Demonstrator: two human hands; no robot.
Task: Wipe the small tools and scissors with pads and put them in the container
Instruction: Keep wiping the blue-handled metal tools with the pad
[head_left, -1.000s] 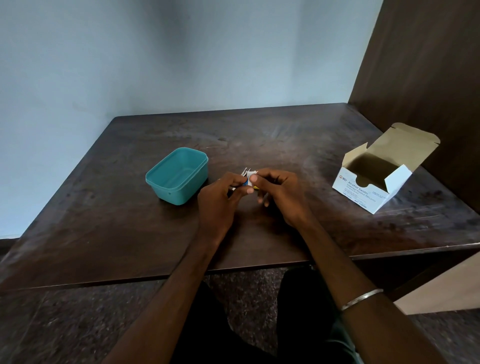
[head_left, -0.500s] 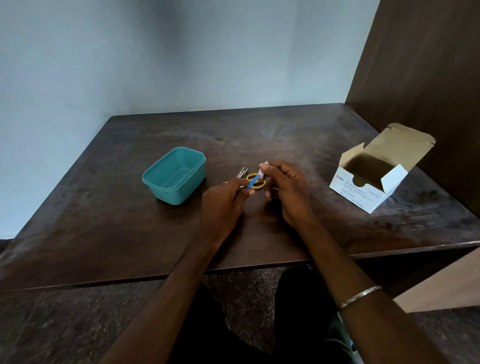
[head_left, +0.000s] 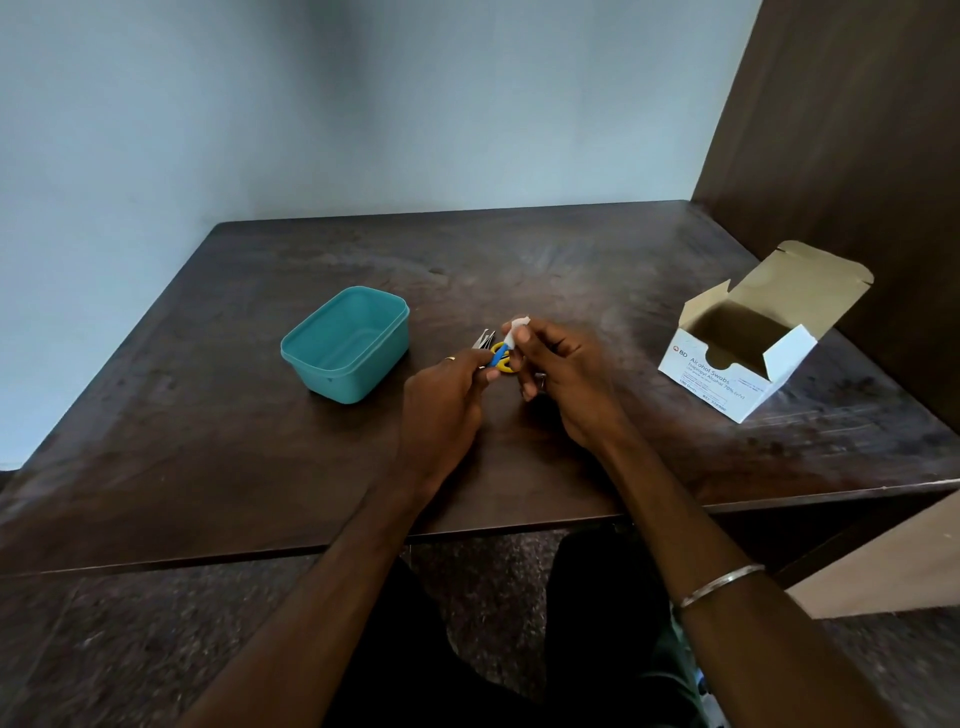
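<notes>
1. Scissors (head_left: 502, 356), small with yellow loops and a blue part, are being held just above the bench (head_left: 208, 441) between the two hands, a little to the right of the teal container (head_left: 347, 344).
2. The left hand (head_left: 441, 410) is gripping them from the near side, its fingers curled around the handle end.
3. The right hand (head_left: 563, 379) is pinching a white pad (head_left: 518, 328) between thumb and forefinger at the far end of the scissors, where the blades would be (they are hidden under the pad and fingers, so I cannot tell how much metal is covered).
4. A few slim metal tools (head_left: 484, 339) are lying on the bench just behind the scissors, between the hands and the container; their exact kind is too small to make out.
5. The container is sitting open, and nothing appears to be lying in it, though its near wall is hiding part of the floor.
6. An open swab box (head_left: 727, 384) is standing well apart at the right, flap up.
7. Judging by this, the wiping of the scissors is under way and the task is at an early stage.
8. The next move is probably calling for drawing the pad along the blades while the left hand is keeping the handles steady, then carrying the scissors left and lowering them into the container before starting on the metal tools.
</notes>
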